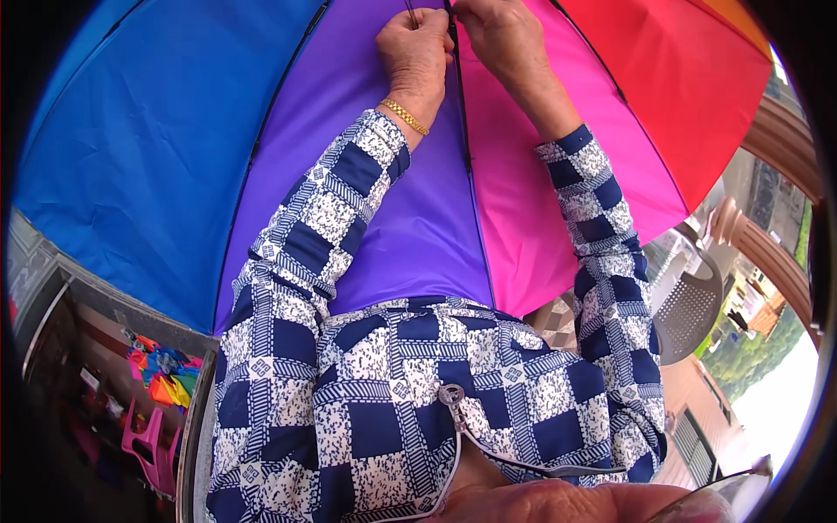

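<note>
An open umbrella (410,235) with blue, purple, pink and red panels spreads in front of me, its inner side with dark ribs facing me. My left hand (417,57) is closed over the purple panel, and thin dark strands (411,12) stick up from its fingers. They look like thread or fine wire; I cannot tell which. Just right of it, my right hand (506,37) is pinched at the black rib (461,113) between the purple and pink panels. Whatever its fingertips hold is too small to make out at the upper edge.
A pink plastic stool (150,449) and a heap of multicoloured cloth (162,366) are at the lower left. On the right stand a grey perforated chair (689,314) and a brown railing (767,253). The umbrella's near edge reaches my torso.
</note>
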Demonstrator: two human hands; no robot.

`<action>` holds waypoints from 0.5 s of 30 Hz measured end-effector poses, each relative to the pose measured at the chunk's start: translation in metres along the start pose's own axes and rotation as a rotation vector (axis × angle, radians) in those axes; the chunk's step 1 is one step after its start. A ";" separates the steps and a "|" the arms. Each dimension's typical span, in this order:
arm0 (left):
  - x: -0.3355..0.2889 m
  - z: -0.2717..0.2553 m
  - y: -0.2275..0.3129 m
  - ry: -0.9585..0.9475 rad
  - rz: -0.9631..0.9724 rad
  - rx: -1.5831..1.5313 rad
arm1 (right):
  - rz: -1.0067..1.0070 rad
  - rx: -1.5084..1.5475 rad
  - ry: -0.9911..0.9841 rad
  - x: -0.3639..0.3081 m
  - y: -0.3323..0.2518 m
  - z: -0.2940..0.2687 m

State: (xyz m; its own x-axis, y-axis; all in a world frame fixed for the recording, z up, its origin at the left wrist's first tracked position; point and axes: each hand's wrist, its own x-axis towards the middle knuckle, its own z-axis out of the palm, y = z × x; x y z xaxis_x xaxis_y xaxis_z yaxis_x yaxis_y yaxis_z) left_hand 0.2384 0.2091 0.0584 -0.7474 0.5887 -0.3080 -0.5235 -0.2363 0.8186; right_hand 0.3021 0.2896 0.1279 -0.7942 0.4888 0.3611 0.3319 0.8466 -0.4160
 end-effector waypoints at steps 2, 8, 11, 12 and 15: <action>0.000 -0.004 -0.002 -0.211 0.187 -0.226 | 0.105 0.138 -0.097 0.004 -0.001 0.002; -0.002 0.006 0.009 0.050 -0.127 0.147 | 0.088 0.058 -0.043 -0.005 0.028 -0.007; -0.010 0.010 0.023 0.064 -0.128 0.108 | 0.009 -0.101 0.067 -0.015 0.054 -0.032; -0.011 0.008 0.025 0.085 -0.109 0.111 | -0.017 -0.133 0.118 -0.016 0.057 -0.048; -0.011 0.005 0.029 0.113 -0.069 0.118 | 0.060 -0.155 0.211 -0.026 0.094 -0.080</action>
State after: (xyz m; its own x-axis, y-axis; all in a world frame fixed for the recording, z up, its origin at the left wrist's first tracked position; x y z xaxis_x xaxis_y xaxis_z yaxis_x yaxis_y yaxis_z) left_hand 0.2334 0.1997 0.0883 -0.7558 0.5084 -0.4126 -0.5285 -0.1017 0.8428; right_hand 0.3952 0.3731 0.1465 -0.6523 0.5586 0.5123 0.4621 0.8289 -0.3153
